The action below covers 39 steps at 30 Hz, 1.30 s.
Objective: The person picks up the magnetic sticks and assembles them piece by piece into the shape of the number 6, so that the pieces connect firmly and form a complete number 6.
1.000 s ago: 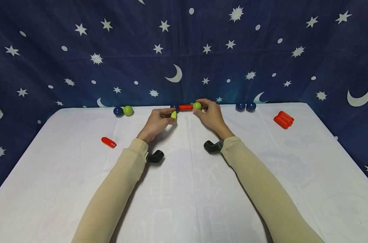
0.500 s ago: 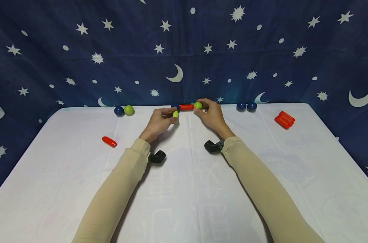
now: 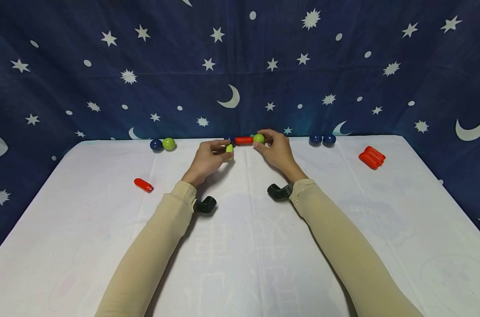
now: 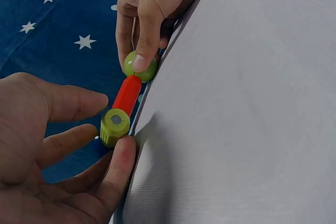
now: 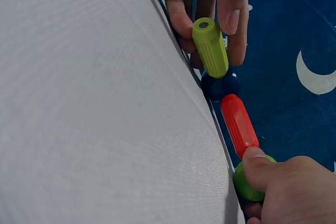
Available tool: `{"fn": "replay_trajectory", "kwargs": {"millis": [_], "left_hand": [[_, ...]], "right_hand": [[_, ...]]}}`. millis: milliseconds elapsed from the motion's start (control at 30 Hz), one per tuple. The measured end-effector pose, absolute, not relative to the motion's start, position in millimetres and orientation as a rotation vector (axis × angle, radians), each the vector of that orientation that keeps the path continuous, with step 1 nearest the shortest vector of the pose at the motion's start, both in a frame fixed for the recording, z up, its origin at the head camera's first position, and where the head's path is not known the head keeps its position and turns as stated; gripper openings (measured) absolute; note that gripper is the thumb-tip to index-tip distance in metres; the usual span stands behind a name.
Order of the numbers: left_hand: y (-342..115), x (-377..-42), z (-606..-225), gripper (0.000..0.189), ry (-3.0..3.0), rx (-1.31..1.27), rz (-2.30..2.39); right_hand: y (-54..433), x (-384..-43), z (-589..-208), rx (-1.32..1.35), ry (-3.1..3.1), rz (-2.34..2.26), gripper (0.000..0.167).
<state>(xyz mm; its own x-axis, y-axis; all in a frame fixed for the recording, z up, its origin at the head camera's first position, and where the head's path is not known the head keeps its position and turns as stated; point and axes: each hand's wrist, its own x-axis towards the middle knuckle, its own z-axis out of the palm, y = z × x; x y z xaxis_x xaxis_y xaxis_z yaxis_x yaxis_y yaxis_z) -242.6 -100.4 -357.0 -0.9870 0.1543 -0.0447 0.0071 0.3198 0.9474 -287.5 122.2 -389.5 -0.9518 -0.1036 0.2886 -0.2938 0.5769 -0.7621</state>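
My left hand (image 3: 206,163) holds a ribbed yellow-green rod (image 5: 211,51) between thumb and fingers. The rod's far end meets a dark blue ball (image 5: 208,87), partly hidden by fingers in the head view. From that ball a red rod (image 3: 244,140) runs right to a light green ball (image 3: 258,138). Thumb and fingers of my right hand (image 3: 277,150) pinch this green ball. In the left wrist view, the yellow-green rod's round end, with a grey spot in its middle, faces the camera.
Along the back edge lie a blue ball (image 3: 156,145) beside a green ball (image 3: 169,144), and two blue balls (image 3: 322,140) further right. One red rod (image 3: 144,185) lies at left, several red rods (image 3: 372,157) at right. A starry curtain (image 3: 240,66) hangs behind the white table (image 3: 240,264).
My left hand has shifted slightly right with the yellow-green rod, which stands a little closer in line with the blue ball. My right hand keeps its pinch on the green ball.
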Motion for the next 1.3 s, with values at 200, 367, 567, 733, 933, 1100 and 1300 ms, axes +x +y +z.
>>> {"fn": "replay_trajectory", "kwargs": {"millis": [200, 367, 567, 733, 933, 1100, 1300], "left_hand": [[-105, -243, -356, 0.048, 2.483, 0.134, 1.735], [-115, -245, -355, 0.047, 2.583, 0.101, 1.743], [-133, -250, -355, 0.044, 2.693, -0.023, 1.879], [-150, -253, -356, 0.044, 2.849, -0.168, 1.935], [-167, -254, -358, 0.046, 3.023, -0.384, 1.945], [-178, -254, -360, 0.045, 3.067, -0.512, 1.950], [-184, -253, -362, 0.046, 3.003, -0.622, 1.920]], "right_hand": [[123, -288, -390, 0.343, -2.585, 1.309, 0.040], [123, -288, -391, 0.340, -2.596, 1.306, 0.040], [123, -287, -391, 0.340, -2.591, 1.318, 0.040], [123, -287, -391, 0.331, -2.599, 1.312, 0.041], [123, -287, -391, 0.333, -2.594, 1.309, 0.041], [123, -288, -391, 0.342, -2.594, 1.312, 0.040], [123, -288, -392, 0.336, -2.596, 1.316, 0.040]]}}
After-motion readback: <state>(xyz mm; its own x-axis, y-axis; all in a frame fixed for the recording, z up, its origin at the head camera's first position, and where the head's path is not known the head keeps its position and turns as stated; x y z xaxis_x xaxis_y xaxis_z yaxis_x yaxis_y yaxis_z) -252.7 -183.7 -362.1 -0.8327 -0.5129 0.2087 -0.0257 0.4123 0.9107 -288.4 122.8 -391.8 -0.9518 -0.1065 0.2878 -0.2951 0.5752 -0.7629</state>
